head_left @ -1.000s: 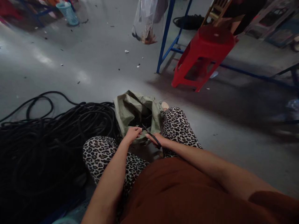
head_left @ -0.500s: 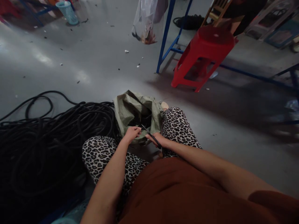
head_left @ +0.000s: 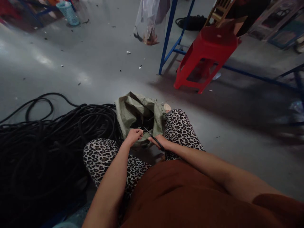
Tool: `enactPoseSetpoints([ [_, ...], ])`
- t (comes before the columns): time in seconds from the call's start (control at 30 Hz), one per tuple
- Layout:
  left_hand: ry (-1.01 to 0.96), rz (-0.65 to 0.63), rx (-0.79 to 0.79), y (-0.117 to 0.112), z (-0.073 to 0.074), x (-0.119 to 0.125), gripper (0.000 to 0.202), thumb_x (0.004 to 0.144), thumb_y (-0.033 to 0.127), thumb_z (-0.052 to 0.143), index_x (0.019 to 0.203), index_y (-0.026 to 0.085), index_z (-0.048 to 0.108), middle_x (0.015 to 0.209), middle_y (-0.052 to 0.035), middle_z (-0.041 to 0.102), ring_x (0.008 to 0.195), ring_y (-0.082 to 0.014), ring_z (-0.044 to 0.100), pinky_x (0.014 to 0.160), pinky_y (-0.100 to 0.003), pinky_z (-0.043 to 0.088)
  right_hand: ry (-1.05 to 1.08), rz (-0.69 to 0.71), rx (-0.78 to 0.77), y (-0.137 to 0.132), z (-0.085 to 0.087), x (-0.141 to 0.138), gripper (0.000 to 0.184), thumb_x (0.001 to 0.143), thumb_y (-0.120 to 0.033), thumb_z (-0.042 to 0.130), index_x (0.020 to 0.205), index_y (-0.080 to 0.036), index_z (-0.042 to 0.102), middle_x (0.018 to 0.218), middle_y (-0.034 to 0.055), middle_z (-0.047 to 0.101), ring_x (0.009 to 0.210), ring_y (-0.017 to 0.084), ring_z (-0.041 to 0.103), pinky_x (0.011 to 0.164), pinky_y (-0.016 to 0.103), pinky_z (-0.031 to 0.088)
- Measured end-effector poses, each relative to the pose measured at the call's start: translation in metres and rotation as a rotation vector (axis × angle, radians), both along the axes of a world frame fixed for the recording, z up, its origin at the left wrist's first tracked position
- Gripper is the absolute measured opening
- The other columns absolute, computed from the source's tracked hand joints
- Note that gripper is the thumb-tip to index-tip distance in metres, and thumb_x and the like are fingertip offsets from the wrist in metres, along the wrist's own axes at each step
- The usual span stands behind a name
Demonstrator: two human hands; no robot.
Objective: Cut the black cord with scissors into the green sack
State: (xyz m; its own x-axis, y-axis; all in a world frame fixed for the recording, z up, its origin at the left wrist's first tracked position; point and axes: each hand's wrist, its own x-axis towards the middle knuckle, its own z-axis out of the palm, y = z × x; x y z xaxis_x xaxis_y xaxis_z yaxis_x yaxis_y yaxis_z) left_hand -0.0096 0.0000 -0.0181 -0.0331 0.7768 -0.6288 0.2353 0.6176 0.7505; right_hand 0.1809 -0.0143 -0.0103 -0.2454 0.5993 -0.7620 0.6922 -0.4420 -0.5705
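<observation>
I sit with a green woven sack [head_left: 133,109] between my knees, its mouth open and dark pieces inside. My right hand [head_left: 159,141] is closed round black-handled scissors [head_left: 153,138], whose blades point toward my left hand. My left hand [head_left: 134,136] is curled in a pinch at the blade tips over the sack's mouth; what it holds is too small and dark to name. A big heap of black cable or hose [head_left: 47,139] lies on the floor just left of my left knee.
A red plastic stool [head_left: 206,53] stands ahead on the right beside a blue metal frame [head_left: 167,41]. A clear plastic bag [head_left: 149,22] hangs from the frame. A light blue basket [head_left: 68,12] sits far left. The grey floor carries scattered scraps.
</observation>
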Motion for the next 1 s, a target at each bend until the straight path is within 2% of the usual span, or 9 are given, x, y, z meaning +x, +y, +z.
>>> enactPoseSetpoints([
  [0.37,0.003,-0.029,-0.02,-0.0009,0.001,-0.0006,0.021,0.084,0.025,0.069,0.066,0.015,0.067,0.06,0.0023,0.064,0.05,-0.009,0.051,0.056,-0.023,0.04,-0.031,0.039,-0.004,-0.0005,-0.003,0.0021,0.058,0.105,-0.052,0.058,0.056,-0.02,0.049,0.04,-0.0027,0.044,0.037,0.013,0.05,0.039,0.021,0.037],
  [0.57,0.026,-0.003,-0.044,0.0004,0.0045,0.0012,0.003,0.082,0.017,0.069,0.081,0.015,0.07,0.064,0.0025,0.067,0.051,-0.0095,0.053,0.056,-0.023,0.042,-0.044,0.038,0.004,-0.0003,0.0013,0.0009,0.059,0.105,-0.049,0.058,0.055,-0.02,0.049,0.039,-0.0023,0.043,0.037,0.012,0.049,0.04,0.02,0.037],
  [0.63,0.031,0.022,-0.052,0.0007,0.0049,0.0018,0.005,0.081,0.013,0.069,0.086,0.014,0.069,0.065,0.0024,0.067,0.051,-0.0096,0.054,0.055,-0.023,0.041,-0.037,0.026,0.015,-0.0006,0.0012,0.0012,0.059,0.105,-0.049,0.059,0.055,-0.02,0.048,0.038,-0.0024,0.043,0.036,0.012,0.049,0.04,0.02,0.036],
  [1.0,0.032,0.018,-0.04,0.0,0.0048,0.0011,0.002,0.08,0.012,0.069,0.082,0.014,0.069,0.064,0.0014,0.068,0.05,-0.0081,0.053,0.053,-0.021,0.041,-0.036,0.003,0.007,0.0,-0.0024,0.004,0.06,0.105,-0.048,0.06,0.054,-0.019,0.049,0.036,-0.0028,0.043,0.034,0.011,0.047,0.04,0.019,0.037],
])
